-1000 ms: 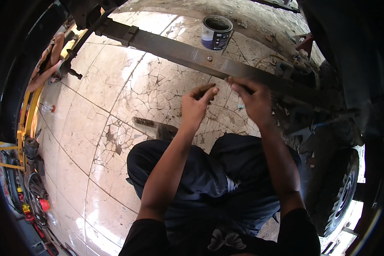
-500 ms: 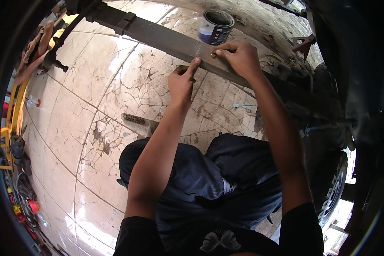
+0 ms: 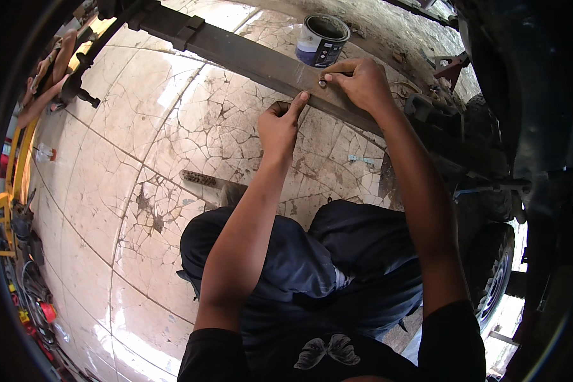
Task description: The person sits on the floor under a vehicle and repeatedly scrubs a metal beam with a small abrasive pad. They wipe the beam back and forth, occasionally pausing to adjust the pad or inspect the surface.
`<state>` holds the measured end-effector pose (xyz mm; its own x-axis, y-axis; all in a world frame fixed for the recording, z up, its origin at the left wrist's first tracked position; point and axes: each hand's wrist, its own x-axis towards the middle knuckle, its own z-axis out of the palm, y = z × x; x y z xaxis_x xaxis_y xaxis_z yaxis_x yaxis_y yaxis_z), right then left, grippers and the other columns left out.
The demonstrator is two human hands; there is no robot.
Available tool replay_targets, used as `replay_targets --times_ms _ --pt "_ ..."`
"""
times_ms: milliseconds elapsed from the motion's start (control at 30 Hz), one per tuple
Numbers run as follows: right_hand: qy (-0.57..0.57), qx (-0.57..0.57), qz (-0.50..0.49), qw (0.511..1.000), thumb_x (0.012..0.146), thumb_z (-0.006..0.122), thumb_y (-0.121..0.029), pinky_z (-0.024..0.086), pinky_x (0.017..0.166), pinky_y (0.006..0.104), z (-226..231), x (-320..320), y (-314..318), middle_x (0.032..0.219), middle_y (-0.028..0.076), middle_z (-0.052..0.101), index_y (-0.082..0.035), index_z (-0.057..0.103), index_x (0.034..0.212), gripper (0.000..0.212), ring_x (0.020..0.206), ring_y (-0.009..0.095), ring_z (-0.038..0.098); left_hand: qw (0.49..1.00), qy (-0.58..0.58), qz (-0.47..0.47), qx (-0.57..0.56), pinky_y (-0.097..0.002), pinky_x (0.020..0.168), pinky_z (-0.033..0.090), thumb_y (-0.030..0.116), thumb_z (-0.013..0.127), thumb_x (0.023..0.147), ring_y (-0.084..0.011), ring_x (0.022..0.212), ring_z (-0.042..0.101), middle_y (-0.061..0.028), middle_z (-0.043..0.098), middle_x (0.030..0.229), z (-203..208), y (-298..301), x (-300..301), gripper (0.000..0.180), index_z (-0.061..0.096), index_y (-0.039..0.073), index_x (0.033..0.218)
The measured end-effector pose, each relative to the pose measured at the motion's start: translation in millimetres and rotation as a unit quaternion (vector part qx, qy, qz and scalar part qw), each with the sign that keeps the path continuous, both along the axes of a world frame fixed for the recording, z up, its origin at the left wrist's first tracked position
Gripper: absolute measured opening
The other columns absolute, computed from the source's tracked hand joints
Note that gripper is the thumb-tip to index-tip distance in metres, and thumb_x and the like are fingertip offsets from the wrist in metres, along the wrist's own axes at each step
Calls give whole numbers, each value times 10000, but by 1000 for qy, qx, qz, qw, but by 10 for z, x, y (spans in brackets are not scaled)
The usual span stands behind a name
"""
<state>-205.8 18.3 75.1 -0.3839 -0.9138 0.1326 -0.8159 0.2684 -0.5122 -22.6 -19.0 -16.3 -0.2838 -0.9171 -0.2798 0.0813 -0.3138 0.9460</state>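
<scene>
A long dark steel bar (image 3: pixel 245 56), like a vehicle's leaf spring, crosses in front of me from far left to right. At its near edge is my left hand (image 3: pixel 279 130), its thumb stretched against the bar and its fingers curled; whether they hold something is hidden. Over the bar, my right hand (image 3: pixel 363 86) is closed, with thumb and forefinger pinched at a small round metal piece (image 3: pixel 323 83), perhaps a bolt head. Just behind the bar stands an open paint can (image 3: pixel 313 52), white and dark blue, with a grey inside.
Cracked pale tiles (image 3: pixel 134 121) cover the floor. A wire brush (image 3: pixel 200 179) lies by my left knee. Tools and cables (image 3: pixel 35 286) line the far left, beside a yellow frame (image 3: pixel 20 172). A tyre (image 3: pixel 495 274) is at right, a red stand (image 3: pixel 452 69) at the back right.
My left hand has slid a little to the right along the bar's near edge. My right hand and the small round piece have shifted slightly right.
</scene>
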Motion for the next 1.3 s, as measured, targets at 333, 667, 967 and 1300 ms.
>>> replay_targets --times_ms 333,667,967,1300 --pt "41 -3 -12 999 893 823 -316 578 814 361 33 151 21 992 67 815 -220 862 1032 173 870 220 766 1000 9 23 1 -283 511 320 443 882 875 -83 531 409 23 525 596 74 33 40 500 671 20 711" --pt "56 -8 -7 998 852 842 -305 583 880 368 7 -113 133 962 98 809 -216 862 1016 188 899 265 767 989 89 115 -24 -292 545 328 393 876 900 -80 573 392 34 520 614 101 -39 38 489 640 23 684" --pt "28 19 10 999 849 854 -345 578 871 359 42 -16 13 978 68 818 -249 863 1029 204 900 221 772 994 75 84 -14 -301 537 318 351 886 895 -83 575 385 36 508 602 105 -32 77 491 610 31 645" --pt "-29 38 -28 998 821 871 -415 574 871 356 -46 49 -217 976 58 815 -278 864 1025 246 921 232 767 994 103 28 -11 -306 525 329 398 878 895 -90 554 399 36 497 576 59 132 -36 552 563 50 604"
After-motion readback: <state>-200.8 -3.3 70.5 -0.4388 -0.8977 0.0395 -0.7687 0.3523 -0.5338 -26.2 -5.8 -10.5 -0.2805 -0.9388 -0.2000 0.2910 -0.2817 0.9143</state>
